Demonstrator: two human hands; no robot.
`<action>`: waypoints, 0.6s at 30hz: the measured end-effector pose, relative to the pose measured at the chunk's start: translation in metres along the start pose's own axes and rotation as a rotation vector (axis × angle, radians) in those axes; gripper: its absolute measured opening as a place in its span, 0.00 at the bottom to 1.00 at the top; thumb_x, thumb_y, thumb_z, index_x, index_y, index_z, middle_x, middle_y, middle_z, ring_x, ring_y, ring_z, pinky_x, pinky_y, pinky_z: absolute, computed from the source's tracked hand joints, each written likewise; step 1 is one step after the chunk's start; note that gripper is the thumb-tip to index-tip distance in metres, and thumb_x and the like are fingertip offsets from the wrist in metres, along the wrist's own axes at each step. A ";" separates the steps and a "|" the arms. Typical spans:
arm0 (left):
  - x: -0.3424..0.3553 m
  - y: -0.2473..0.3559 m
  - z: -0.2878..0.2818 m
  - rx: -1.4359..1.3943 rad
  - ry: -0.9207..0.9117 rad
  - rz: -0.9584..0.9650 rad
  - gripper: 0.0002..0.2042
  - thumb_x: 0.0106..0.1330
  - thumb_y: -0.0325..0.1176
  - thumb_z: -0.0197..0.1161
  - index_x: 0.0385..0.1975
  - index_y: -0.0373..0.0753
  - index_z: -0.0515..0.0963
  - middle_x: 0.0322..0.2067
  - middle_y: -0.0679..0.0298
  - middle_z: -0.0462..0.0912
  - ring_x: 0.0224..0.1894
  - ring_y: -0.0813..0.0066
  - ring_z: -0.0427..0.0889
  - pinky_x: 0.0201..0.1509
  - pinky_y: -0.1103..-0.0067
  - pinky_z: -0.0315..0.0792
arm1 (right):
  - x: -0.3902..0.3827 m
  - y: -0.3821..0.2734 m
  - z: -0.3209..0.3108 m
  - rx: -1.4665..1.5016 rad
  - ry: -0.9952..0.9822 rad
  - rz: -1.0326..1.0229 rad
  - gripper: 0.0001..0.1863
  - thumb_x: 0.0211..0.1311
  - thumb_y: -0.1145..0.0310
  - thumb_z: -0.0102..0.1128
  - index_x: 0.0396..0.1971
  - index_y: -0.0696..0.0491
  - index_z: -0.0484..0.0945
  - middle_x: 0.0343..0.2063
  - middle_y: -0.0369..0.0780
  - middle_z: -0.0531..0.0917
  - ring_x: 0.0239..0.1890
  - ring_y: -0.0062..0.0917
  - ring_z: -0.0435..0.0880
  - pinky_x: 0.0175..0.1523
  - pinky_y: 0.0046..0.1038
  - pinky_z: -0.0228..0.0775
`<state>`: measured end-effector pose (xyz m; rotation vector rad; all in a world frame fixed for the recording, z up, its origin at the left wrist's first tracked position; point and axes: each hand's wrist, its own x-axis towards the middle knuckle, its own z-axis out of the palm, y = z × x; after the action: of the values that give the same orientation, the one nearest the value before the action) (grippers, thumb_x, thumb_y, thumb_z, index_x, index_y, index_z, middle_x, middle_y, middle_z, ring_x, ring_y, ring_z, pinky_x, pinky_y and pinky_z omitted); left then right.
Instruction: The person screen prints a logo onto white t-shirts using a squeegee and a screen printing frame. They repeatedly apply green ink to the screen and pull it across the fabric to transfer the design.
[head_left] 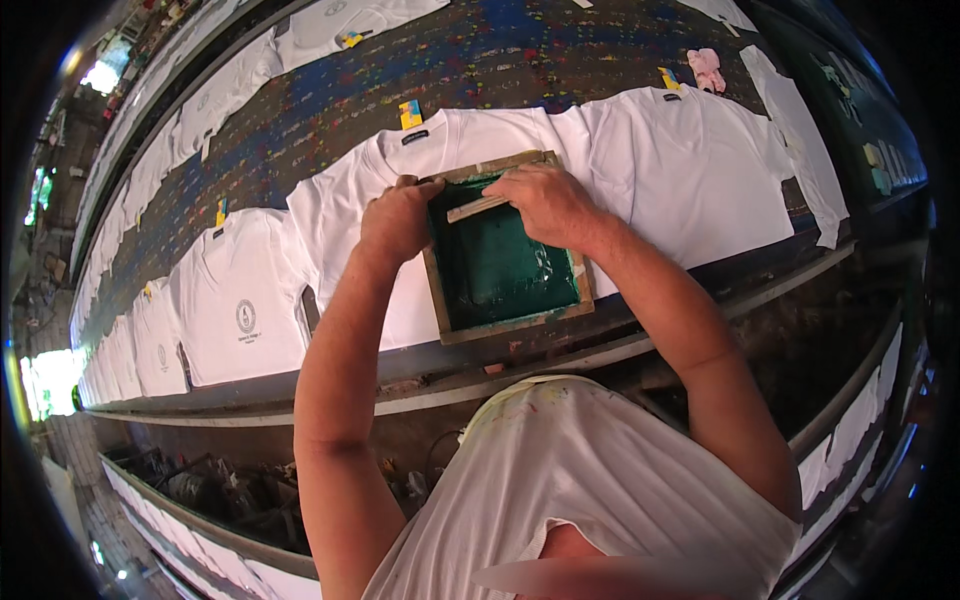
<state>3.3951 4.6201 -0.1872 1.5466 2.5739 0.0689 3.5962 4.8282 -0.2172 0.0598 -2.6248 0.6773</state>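
Note:
A wooden-framed printing screen [508, 265] with dark green mesh lies on a white T-shirt [350, 190] spread over the long table. My left hand [398, 217] is closed on the frame's upper left corner. Inside the frame, near its far side, my right hand [548, 203] grips a squeegee [478, 208] with a pale wooden edge. The squeegee's lower part is hidden against the mesh. Whatever lies on the shirt beneath the screen is covered.
On the left lies a white T-shirt [235, 290] with a dark round print, followed by several more. A plain white T-shirt [690, 180] lies to the right. Yellow tags [410, 114] stick out by the collars. The table's near edge [460, 395] runs in front of me.

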 end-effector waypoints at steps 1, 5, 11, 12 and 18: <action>0.000 0.003 -0.003 0.003 -0.004 -0.004 0.45 0.51 0.28 0.89 0.75 0.58 0.84 0.64 0.57 0.87 0.63 0.49 0.91 0.67 0.57 0.86 | -0.002 -0.002 0.001 -0.004 0.026 -0.015 0.22 0.64 0.83 0.63 0.57 0.54 0.91 0.49 0.46 0.93 0.55 0.46 0.91 0.64 0.44 0.83; 0.000 0.010 -0.009 0.013 -0.060 -0.065 0.48 0.48 0.25 0.89 0.77 0.55 0.82 0.69 0.58 0.86 0.69 0.50 0.88 0.70 0.60 0.85 | -0.050 -0.034 0.010 -0.066 -0.006 -0.072 0.24 0.61 0.80 0.65 0.58 0.51 0.92 0.48 0.42 0.91 0.53 0.42 0.89 0.62 0.43 0.82; 0.000 0.004 -0.003 -0.005 -0.020 -0.018 0.45 0.50 0.25 0.88 0.74 0.57 0.84 0.66 0.58 0.86 0.64 0.50 0.90 0.67 0.58 0.86 | -0.108 -0.081 0.005 -0.040 -0.041 -0.134 0.21 0.64 0.75 0.65 0.57 0.52 0.91 0.47 0.40 0.91 0.50 0.38 0.90 0.60 0.41 0.81; 0.000 0.003 -0.001 0.004 -0.010 -0.005 0.45 0.50 0.25 0.87 0.74 0.56 0.84 0.66 0.59 0.86 0.64 0.50 0.90 0.67 0.58 0.86 | -0.108 -0.079 0.001 -0.019 -0.062 -0.145 0.21 0.64 0.75 0.65 0.57 0.52 0.91 0.46 0.40 0.92 0.50 0.37 0.90 0.59 0.41 0.81; 0.004 -0.012 0.009 -0.090 0.020 0.051 0.44 0.50 0.24 0.85 0.74 0.53 0.84 0.65 0.54 0.87 0.66 0.48 0.89 0.69 0.59 0.85 | -0.056 -0.018 -0.011 0.104 -0.092 -0.132 0.22 0.60 0.80 0.65 0.55 0.53 0.90 0.45 0.46 0.93 0.53 0.46 0.92 0.61 0.48 0.84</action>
<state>3.3845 4.6177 -0.1977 1.5873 2.5088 0.2028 3.6542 4.8136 -0.2236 0.2997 -2.6422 0.7808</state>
